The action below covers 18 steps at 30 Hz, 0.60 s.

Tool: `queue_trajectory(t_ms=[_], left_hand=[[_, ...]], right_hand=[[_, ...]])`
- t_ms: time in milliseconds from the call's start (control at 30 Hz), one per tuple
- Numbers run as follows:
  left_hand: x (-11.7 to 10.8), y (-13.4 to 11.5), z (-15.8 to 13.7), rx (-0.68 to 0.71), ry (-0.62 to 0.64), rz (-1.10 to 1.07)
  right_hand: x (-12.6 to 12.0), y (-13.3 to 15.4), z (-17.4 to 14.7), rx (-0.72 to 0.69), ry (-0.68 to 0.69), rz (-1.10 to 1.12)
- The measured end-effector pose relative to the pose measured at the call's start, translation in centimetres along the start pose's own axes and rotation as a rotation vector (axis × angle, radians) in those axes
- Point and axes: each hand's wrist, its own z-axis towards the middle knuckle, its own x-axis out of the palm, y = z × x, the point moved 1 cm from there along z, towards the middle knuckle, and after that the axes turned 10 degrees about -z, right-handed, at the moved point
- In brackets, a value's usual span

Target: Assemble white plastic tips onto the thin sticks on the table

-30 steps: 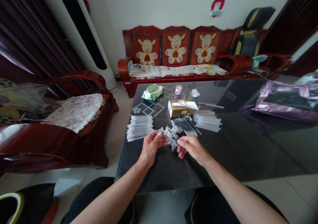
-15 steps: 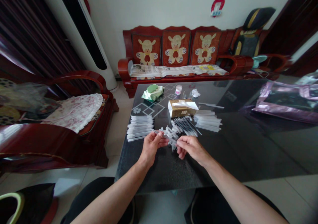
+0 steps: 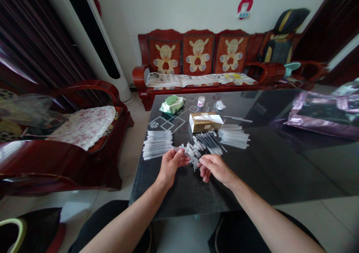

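Observation:
My left hand [image 3: 171, 165] is closed around a slim translucent pen [image 3: 176, 148] that slants down toward the right. Thumb and fingertips of my right hand [image 3: 214, 167] pinch at the pen's right end; any small part between them is too small to make out. Just behind the hands lies a heap of small whitish pen caps [image 3: 198, 145]. Dark thin pen refills [image 3: 209, 142] fan out beside the heap. A row of whitish pens [image 3: 157, 142] lies to the left, and a pile of translucent pen barrels [image 3: 234, 136] to the right.
On the dark table [image 3: 185, 197] a tissue box [image 3: 205, 126] stands behind the refills. Farther back are a green wipes pack [image 3: 172, 105], a small white tub [image 3: 201, 101] and crumpled tissue [image 3: 220, 105]. A purple plastic bag [image 3: 322, 129] lies far right.
My right hand has shifted very slightly, its lower fingers curling a little to the left. The left hand keeps its hold on the pen, and the piles look the same.

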Motion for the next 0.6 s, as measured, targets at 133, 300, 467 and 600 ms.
queue_trajectory(t_ms=[133,300,467,600], left_hand=[[-0.02,0.0,-0.01,0.004,-0.004,-0.001],[-0.06,0.11,0.04,0.002,0.0,-0.005],[-0.04,0.09,0.06,0.005,-0.004,0.001],[0.02,0.0,0.04,0.004,-0.008,-0.001]], right_hand=[[-0.06,0.05,-0.09,-0.001,-0.01,0.008],[-0.12,-0.04,-0.09,-0.044,-0.013,-0.028],[0.13,0.02,-0.07,0.02,0.011,0.0],[0.0,0.01,0.03,-0.021,-0.017,-0.016]])
